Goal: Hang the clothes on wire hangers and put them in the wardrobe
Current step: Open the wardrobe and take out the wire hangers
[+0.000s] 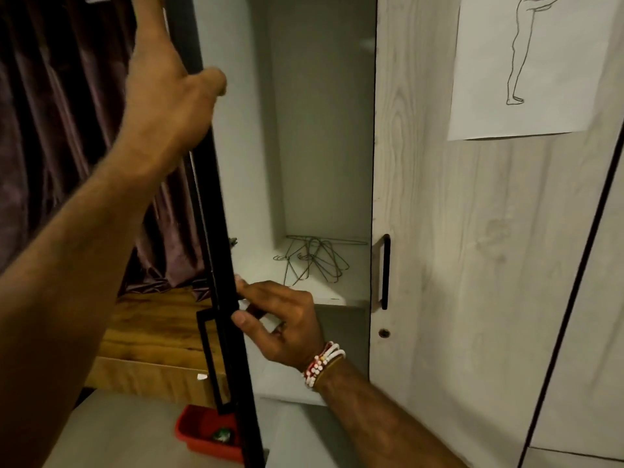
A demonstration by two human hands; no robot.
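Gripping the wardrobe door (221, 251) by its edge, left hand (169, 96) at upper left, right hand (282, 320) lower centre, we risk pinched fingers if it swings shut before we reach the wire hangers (314, 261) heaped mid-frame.

Dim, warm indoor light; soft motion blur throughout; wide-angle bending at the edges.
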